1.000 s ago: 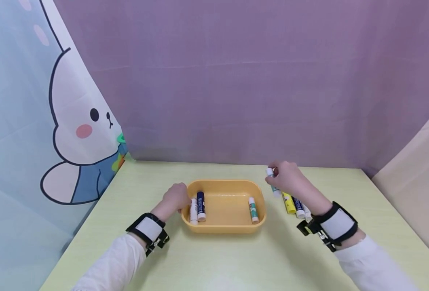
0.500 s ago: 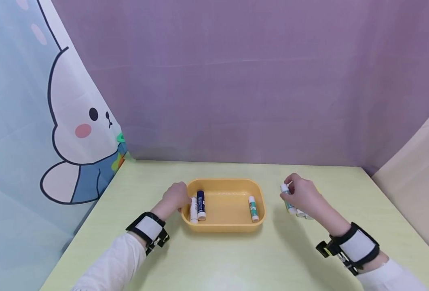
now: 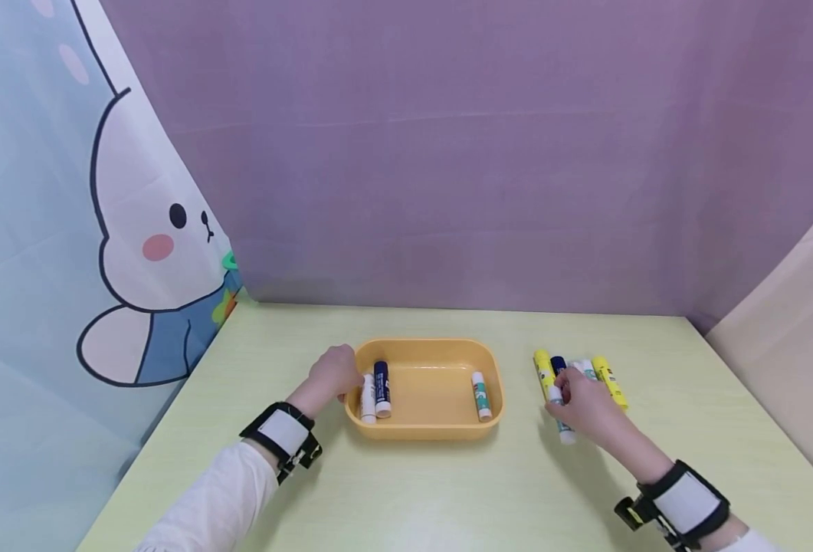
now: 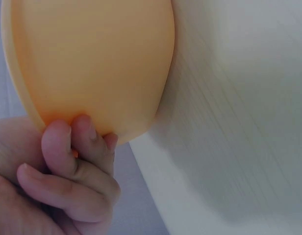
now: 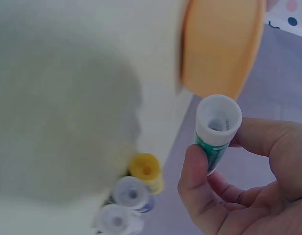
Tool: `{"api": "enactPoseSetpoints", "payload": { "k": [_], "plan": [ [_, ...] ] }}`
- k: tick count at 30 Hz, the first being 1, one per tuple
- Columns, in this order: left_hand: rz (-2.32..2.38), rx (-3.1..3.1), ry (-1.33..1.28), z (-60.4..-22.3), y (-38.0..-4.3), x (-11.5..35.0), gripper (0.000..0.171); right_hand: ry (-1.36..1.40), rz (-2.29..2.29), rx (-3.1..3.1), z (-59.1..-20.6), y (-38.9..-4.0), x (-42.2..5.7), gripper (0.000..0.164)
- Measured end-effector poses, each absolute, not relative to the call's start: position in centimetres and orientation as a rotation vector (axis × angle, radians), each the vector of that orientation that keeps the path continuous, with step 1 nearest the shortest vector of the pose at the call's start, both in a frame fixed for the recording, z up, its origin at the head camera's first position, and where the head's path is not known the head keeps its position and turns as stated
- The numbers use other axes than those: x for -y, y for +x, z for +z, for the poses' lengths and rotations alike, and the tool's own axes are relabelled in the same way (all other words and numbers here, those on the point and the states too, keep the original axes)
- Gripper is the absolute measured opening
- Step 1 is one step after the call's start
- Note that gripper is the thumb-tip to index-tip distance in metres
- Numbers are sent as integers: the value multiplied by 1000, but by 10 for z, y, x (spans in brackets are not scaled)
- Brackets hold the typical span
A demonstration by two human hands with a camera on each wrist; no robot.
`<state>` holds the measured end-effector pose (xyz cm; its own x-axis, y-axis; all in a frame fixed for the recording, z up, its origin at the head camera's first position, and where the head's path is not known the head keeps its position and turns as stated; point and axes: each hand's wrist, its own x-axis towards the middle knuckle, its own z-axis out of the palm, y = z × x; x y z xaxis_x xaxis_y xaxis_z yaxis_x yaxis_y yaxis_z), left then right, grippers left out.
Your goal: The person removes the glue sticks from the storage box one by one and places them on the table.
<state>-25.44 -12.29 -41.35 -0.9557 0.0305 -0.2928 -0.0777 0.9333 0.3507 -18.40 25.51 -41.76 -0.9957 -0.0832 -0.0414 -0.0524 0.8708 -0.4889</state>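
Observation:
My right hand [image 3: 591, 408] pinches a white and green glue stick [image 5: 217, 122] between thumb and fingers. It is at the near left end of a row of sticks on the table. That row has a yellow glue stick [image 3: 542, 368] on the left, a navy one [image 3: 558, 363], white ones [image 3: 588, 368] and another yellow one at the right. With curled fingers, my left hand [image 3: 333, 371] grips the left rim of a yellow-orange plastic tray [image 3: 430, 391]. Inside, a white stick [image 3: 368, 400] and a navy glue stick [image 3: 381, 389] lie left; a green and white glue stick [image 3: 481, 395] lies right.
The pale green table [image 3: 420, 491] extends around the tray and the row. A purple curtain [image 3: 461, 169] hangs behind its far edge. At the left is a blue cloth with a cartoon rabbit [image 3: 144, 245]; a pale cloth [image 3: 792, 314] hangs on the right.
My right hand has carried the glue stick rightward and toward me, from beyond the row down to its near left end. More of the row shows. My left hand and the tray stay put.

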Motion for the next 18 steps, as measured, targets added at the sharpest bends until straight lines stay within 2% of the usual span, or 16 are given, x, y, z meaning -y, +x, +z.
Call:
{"api": "enactPoseSetpoints", "payload": {
  "k": [18],
  "plan": [
    [537,-2800,-31,-416,-255,124,20,-41,-822,-2930,-453,-180,-261,32]
  ]
}}
